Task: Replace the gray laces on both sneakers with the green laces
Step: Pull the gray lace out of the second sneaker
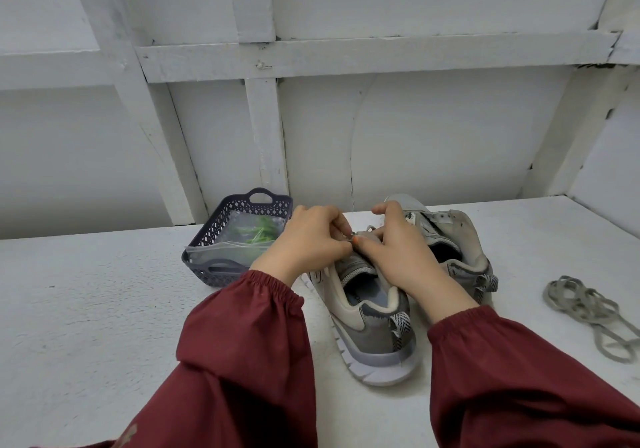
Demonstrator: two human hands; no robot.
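Two grey-and-beige sneakers stand side by side, heels toward me: the left sneaker [370, 323] and the right sneaker [457, 236]. My left hand [308, 239] and my right hand [398, 250] meet over the left sneaker's tongue, fingers curled and pinching a lace there. That lace is mostly hidden under the fingers, so I cannot tell its colour. A pulled-out gray lace [588, 312] lies in loose loops on the surface at the right. Green laces [259, 232] sit in a clear bag inside the basket.
A dark purple lattice basket [214, 267] stands just left of my left hand on the white surface [86, 309]. A white wall with raised beams rises close behind the sneakers.
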